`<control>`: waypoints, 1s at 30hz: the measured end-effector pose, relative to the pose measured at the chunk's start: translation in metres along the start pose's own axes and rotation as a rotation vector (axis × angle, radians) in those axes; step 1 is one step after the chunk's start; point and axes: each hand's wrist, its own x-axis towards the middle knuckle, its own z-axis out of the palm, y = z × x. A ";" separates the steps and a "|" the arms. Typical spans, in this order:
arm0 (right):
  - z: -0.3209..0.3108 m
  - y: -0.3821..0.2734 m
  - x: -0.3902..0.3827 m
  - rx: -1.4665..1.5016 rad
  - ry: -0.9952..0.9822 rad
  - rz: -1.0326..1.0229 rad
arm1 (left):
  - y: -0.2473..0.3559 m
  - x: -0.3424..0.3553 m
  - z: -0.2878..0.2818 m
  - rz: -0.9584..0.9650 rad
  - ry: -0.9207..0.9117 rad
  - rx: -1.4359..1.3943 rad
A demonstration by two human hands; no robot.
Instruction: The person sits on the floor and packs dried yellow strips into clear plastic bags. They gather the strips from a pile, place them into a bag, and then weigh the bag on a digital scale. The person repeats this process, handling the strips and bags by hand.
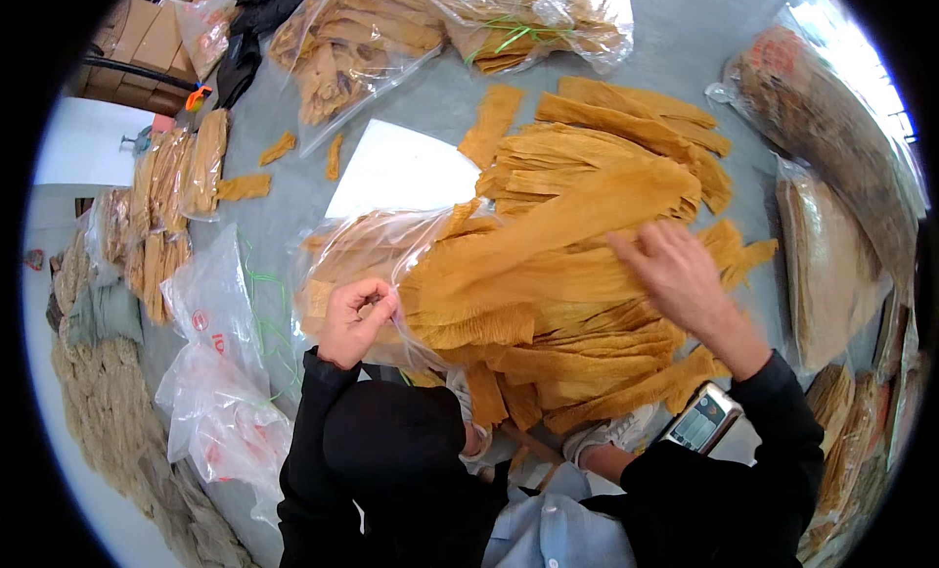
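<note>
Long, flat, crinkled ochre strips (587, 274) lie in a broad pile in front of me, partly in a clear plastic bag (337, 243). My left hand (357, 321) pinches the bag's edge near its mouth. One wide strip (577, 216) stretches slantwise over the pile from the bag's mouth toward the upper right, slightly blurred. My right hand (677, 274) is over the right part of the pile, its fingers bent and somewhat smeared by motion. Whether they grip a strip I cannot tell.
A digital scale (700, 421) stands by my right shoe. Beyond the pile are a white board (396, 172) and filled clear bags (538, 20). Empty plastic bags (220, 372) and green string (262, 299) lie left; large wrapped bundles (831, 265) stand right.
</note>
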 end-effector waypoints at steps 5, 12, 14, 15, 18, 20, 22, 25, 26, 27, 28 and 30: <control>0.055 -0.098 0.038 0.322 0.276 -0.047 | 0.013 0.005 0.011 0.094 -0.114 0.165; 0.081 -0.168 0.100 0.585 0.258 -0.221 | 0.003 -0.001 0.008 0.063 -0.025 0.103; 0.066 -0.143 0.085 0.642 0.287 -0.200 | -0.001 0.003 0.009 0.019 -0.051 0.052; 0.051 -0.119 0.075 0.665 0.353 -0.169 | -0.002 0.005 0.010 -0.011 -0.058 0.027; 0.052 -0.039 0.050 0.673 0.447 0.061 | -0.012 0.013 0.008 -0.055 -0.129 0.068; 0.085 0.022 0.032 0.595 0.501 0.397 | -0.021 0.020 0.009 -0.100 -0.190 0.100; 0.119 0.079 0.012 0.486 0.362 0.702 | -0.024 0.025 0.011 -0.177 -0.305 0.076; 0.151 0.137 -0.004 0.272 0.413 0.684 | -0.022 0.030 0.011 -0.211 -0.404 0.073; 0.148 0.152 -0.002 0.232 0.386 0.700 | -0.020 0.033 0.010 -0.265 -0.406 0.082; 0.145 0.167 0.001 0.188 0.360 0.717 | -0.018 0.035 0.009 -0.316 -0.411 0.090; 0.143 0.182 0.006 0.204 0.382 0.724 | -0.020 0.038 0.009 -0.367 -0.415 0.097; 0.149 0.210 0.023 0.249 0.427 0.734 | -0.029 0.039 0.004 -0.351 -0.446 0.089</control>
